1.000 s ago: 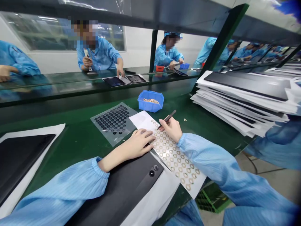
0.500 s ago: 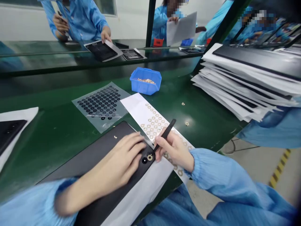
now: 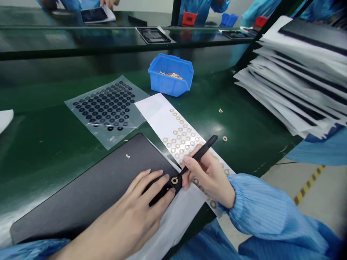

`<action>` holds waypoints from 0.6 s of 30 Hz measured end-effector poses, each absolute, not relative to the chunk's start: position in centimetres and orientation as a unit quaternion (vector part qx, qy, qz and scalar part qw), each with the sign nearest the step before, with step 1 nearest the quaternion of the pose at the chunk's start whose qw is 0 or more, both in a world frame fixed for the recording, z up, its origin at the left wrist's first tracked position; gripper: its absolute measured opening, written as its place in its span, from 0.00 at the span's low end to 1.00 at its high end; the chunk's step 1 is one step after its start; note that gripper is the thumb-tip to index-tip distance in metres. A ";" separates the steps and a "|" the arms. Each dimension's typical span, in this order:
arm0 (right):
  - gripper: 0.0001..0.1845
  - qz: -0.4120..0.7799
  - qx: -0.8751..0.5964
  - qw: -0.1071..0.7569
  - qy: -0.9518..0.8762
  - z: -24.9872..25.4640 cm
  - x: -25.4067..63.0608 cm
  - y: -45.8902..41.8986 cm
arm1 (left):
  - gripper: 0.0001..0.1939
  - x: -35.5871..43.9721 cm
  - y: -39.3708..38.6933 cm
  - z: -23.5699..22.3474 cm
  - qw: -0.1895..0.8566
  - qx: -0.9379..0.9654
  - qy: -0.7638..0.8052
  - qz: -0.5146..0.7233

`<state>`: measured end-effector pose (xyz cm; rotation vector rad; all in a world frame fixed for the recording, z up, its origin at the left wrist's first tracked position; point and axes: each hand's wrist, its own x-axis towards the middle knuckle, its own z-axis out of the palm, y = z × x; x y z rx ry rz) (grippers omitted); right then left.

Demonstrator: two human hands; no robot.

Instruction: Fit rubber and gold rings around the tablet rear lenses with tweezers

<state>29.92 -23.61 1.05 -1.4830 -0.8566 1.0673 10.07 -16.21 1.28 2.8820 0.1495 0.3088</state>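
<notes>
My right hand (image 3: 207,175) grips dark tweezers (image 3: 202,151), their tip at a tan ring sticker (image 3: 174,180) over a camera lens of the black tablet back cover (image 3: 89,180). Spread over the cover's camera corner lies my left hand (image 3: 143,209), its fingertips beside the ring. Under my right hand runs a white sheet of ring stickers (image 3: 151,104), partly hidden. White paper (image 3: 187,206) lies beneath the cover. A small tan scrap (image 3: 128,156) rests on the cover.
A clear sheet of black rings (image 3: 108,104) lies at the left. Behind is a blue bin (image 3: 170,79) holding tan pieces. Loose rings (image 3: 225,138) dot the green bench. At the right, covers and paper form a tall stack (image 3: 295,79). Co-workers sit across the bench.
My right hand moved the tweezers from the sticker sheet to the cover's camera corner, where a tan ring now sits. My left hand slid from the sheet onto the cover. The view tilted down.
</notes>
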 end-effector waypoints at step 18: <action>0.11 0.381 -0.627 0.526 -0.430 0.7 29.8 -23.8 | 0.19 10.1 -16.4 1.1 0.111 0.985 0.064 0.117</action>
